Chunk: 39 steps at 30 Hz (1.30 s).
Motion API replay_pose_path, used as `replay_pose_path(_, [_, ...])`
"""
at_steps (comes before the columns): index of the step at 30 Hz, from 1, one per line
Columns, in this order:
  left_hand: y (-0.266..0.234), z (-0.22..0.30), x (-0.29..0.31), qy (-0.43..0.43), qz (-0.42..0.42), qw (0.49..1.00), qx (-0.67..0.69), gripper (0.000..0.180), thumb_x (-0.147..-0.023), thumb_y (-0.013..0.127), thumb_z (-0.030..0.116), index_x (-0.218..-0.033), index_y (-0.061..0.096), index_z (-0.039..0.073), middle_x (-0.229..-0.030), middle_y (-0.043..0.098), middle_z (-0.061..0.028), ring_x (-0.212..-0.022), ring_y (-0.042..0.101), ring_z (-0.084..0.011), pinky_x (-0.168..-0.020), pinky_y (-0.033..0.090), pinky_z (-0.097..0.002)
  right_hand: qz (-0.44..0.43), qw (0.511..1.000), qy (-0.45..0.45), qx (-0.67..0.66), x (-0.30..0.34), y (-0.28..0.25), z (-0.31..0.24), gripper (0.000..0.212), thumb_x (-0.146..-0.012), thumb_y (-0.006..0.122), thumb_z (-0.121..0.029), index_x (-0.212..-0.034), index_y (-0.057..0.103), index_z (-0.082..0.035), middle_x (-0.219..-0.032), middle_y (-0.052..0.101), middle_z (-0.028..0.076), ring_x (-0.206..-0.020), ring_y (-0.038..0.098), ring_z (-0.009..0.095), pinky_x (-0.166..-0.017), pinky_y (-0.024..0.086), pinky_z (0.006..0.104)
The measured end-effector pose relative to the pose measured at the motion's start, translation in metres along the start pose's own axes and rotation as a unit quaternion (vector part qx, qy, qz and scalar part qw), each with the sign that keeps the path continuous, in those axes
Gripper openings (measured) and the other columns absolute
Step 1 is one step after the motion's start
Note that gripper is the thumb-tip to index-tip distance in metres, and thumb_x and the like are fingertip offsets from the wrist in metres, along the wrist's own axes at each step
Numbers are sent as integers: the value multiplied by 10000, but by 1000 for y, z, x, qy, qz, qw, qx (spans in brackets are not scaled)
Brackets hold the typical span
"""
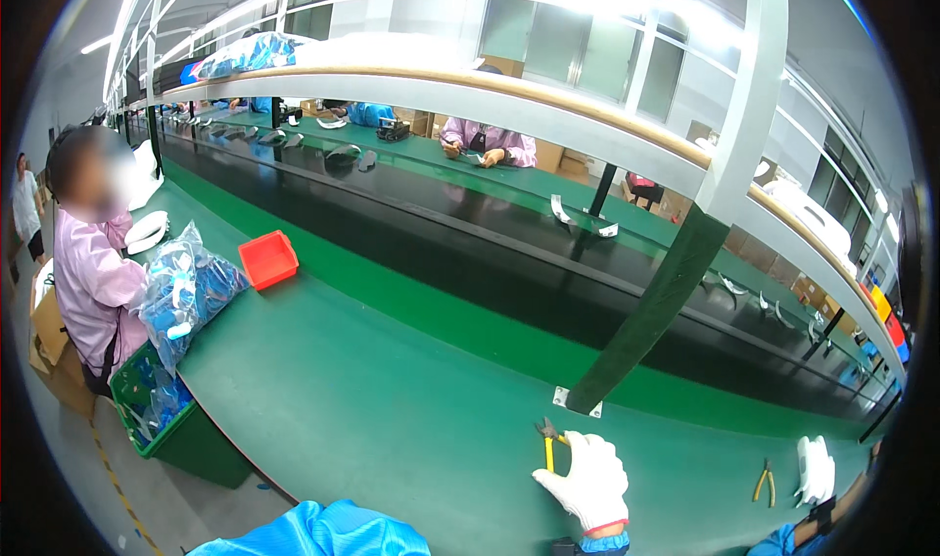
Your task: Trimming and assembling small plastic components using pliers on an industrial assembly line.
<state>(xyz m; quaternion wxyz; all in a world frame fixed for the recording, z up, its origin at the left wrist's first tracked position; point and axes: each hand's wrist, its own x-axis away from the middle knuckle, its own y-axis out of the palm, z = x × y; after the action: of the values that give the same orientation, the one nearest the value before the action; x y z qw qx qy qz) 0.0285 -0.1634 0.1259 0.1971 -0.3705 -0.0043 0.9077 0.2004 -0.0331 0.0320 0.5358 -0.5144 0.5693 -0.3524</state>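
Observation:
My right hand (pixel 592 483), in a white knitted glove with a blue sleeve at the wrist, is over the green table near the lower middle. A pair of pliers (pixel 549 442) with yellow handles is at its thumb side, jaws pointing away from me. The fingers curl over one handle, while the other shows between thumb and fingers; where the grip meets the handle is partly hidden. Only a blue sleeve (pixel 318 532) shows at the lower left, and my left hand is out of the picture.
A post (pixel 651 311) wrapped in green stands just beyond my hand. At right are another pair of pliers (pixel 765 484) and a neighbour's white-gloved hand (pixel 815 471). Leftward are a red bin (pixel 268 259), a bag of blue parts (pixel 186 287), a green crate (pixel 201 448) and a co-worker (pixel 93 253).

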Motion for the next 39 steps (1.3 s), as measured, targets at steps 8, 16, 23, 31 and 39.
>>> replay_pose_path(8, [-4,2,1,7,-5,1000,15,386,-905,682,346,-992,642,-28,-853,666,-230,-783,637,-417,-672,505,-469,1,1000,0,10,-3,5,-5,541,-709,801,-373,-1169,643,-137,-997,597,95,-933,595,295,-750,516,434])
replay_pose_path(16, [-9,8,3,13,-11,999,27,394,-914,673,346,-1005,639,-36,-868,666,-239,-799,635,-424,-687,503,-474,-7,1000,1,-4,-6,8,-2,482,-724,759,-311,-1156,647,-130,-993,599,107,-939,594,304,-761,515,435])
replay_pose_path(23, [-11,13,7,21,-14,999,41,401,-921,665,346,-1016,637,-43,-882,666,-247,-814,634,-429,-701,502,-478,13,999,24,-40,-7,13,-1,449,-732,727,-266,-1156,654,-136,-998,603,118,-938,595,309,-775,518,437])
replay_pose_path(31, [-13,14,8,22,-17,999,44,409,-929,655,346,-1028,635,-50,-897,666,-255,-830,632,-436,-717,501,-482,23,993,42,-105,-7,12,-4,432,-752,711,-238,-1165,658,-122,-1020,634,134,-970,623,326,-810,532,448])
replay_pose_path(39, [-11,16,4,9,-15,999,31,417,-938,646,346,-1041,632,-58,-912,666,-264,-847,631,-443,-732,499,-487,2,998,23,-65,-6,7,-7,460,-747,725,-249,-1185,648,-131,-1023,623,128,-974,611,316,-804,528,444])
